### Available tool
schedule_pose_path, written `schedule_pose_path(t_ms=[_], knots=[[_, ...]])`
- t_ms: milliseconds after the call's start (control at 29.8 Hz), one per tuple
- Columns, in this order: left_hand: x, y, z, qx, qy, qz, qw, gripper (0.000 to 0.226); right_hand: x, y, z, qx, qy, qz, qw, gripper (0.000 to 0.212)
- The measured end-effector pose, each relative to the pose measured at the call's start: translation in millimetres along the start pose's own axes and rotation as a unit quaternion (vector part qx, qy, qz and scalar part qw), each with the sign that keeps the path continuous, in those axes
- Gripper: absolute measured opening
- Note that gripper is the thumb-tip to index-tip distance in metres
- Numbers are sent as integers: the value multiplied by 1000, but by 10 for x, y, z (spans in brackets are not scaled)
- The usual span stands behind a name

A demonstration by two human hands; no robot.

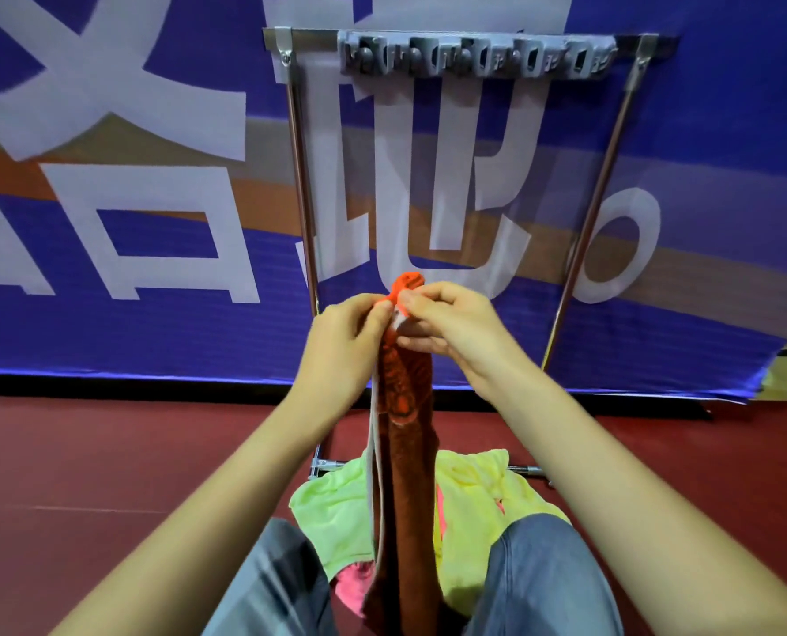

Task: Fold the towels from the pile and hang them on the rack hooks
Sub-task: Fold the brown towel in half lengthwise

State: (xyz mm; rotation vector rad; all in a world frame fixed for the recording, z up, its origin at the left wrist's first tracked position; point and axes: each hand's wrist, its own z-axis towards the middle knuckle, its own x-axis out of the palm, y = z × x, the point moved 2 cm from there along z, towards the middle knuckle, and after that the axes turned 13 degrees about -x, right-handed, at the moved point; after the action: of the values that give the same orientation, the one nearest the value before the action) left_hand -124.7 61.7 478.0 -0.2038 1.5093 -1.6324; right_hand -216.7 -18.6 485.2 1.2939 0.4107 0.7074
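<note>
While pinching the top of the orange towel [405,406] with left hand [345,342] and right hand [451,323], hold folds straight, then raise toward the rack hooks [474,55].

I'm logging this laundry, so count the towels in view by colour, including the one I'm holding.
Orange towel: 1, pinched by left hand and right hand
Lime-green towel: 1
Yellow towel: 1
Pink towel: 1
Total: 4 visible; the pile may hide more.
</note>
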Motion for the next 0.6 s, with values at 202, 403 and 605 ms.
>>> schedule_pose_path(t_ms=[202, 403, 605], knots=[[-35, 145, -76, -65, 71, -112, 989, 23, 39, -83, -79, 43, 49, 63, 996, 40], [-211, 241, -76, -63, 48, -145, 986, 22, 37, -86, -142, -73, 34, 18, 997, 21], [-370, 181, -39, -37, 73, -149, 985, 23, -106, -228, -136, -85, 46, -108, 989, 30]])
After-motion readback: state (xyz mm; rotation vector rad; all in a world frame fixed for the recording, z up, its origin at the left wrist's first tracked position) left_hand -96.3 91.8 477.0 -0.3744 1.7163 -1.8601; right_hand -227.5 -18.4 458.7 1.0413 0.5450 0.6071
